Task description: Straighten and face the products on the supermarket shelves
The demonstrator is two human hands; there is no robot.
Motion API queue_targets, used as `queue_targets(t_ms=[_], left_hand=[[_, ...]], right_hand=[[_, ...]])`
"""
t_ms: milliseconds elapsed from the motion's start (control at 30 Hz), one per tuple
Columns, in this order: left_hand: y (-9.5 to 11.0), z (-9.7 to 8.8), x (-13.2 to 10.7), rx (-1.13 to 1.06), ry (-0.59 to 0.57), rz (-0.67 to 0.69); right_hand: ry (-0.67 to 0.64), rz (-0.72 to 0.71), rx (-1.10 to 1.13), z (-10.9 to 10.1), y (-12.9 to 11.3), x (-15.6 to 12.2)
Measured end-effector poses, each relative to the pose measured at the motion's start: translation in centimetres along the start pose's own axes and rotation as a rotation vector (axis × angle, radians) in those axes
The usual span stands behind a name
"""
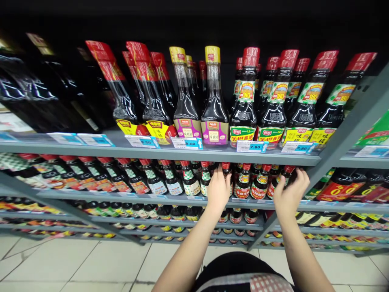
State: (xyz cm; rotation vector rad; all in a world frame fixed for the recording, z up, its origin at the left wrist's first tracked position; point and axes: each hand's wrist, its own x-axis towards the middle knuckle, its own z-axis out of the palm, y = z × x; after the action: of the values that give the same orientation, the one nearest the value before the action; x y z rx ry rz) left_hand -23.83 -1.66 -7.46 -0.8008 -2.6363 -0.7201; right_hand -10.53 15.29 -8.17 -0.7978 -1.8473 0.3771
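My left hand (218, 187) reaches into the second shelf. Its fingers and thumb are closed about the neck of a small soy sauce bottle with a red cap (225, 165), and the hand covers most of the bottle. To the right, my right hand (291, 195) is open, thumb and fingers apart, in front of another red-capped bottle (289, 168) at the end of the row. Whether its fingers touch that bottle I cannot tell. Between my hands stand red-capped bottles (244, 182) with red labels.
Above my hands, the top shelf's grey edge (212, 155) carries price tags (252, 146) and tall bottles with yellow caps (212, 54) or red caps (251, 56). A grey upright (349, 117) stands at right. Lower shelves hold more bottles above the tiled floor (121, 263).
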Motion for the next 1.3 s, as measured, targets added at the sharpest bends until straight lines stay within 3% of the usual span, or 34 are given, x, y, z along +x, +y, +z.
queue_targets(t_ms=[67, 200, 333, 467, 600, 700, 867, 1033, 1167, 1300], left_hand=[[0.3, -0.9, -0.6, -0.04, 0.021, -0.008], [0.3, -3.4, -1.4, -0.177, 0.097, -0.011], [-0.4, -5.7, -1.8, -0.329, 0.195, 0.026], [-0.7, -6.4, -2.0, -0.38, 0.216, 0.033], [-0.8, -5.8, -1.8, -0.368, 0.206, 0.035], [-1.2, -4.8, -1.5, -0.339, 0.186, 0.028], [-2.2, -2.5, -0.8, -0.289, 0.012, 0.003], [-2.7, -0.3, -0.5, -0.243, -0.132, -0.048], [-3.0, 0.8, -0.3, -0.137, -0.188, -0.043], [-3.4, 1.4, -0.3, -0.102, -0.19, -0.023]], right_hand=[[-0.033, -0.009, -0.13, 1.5, 0.1, 0.7], [-0.072, 0.158, -0.237, 3.5, 0.8, 2.2], [-0.151, 0.161, -0.236, 2.5, 1.9, 2.8], [-0.328, 0.08, -0.173, 1.3, 3.4, 3.5], [-0.369, 0.013, -0.157, 1.5, 3.2, 3.4], [-0.337, 0.077, -0.32, 2.1, 2.4, 2.5], [-0.455, 0.05, -0.49, 2.5, 2.9, 2.2], [-0.611, 0.014, -0.419, 2.7, 4.4, 3.2], [-0.513, 0.123, -0.295, 2.6, 4.4, 3.1], [-0.368, 0.103, -0.151, 1.8, 3.5, 1.8]])
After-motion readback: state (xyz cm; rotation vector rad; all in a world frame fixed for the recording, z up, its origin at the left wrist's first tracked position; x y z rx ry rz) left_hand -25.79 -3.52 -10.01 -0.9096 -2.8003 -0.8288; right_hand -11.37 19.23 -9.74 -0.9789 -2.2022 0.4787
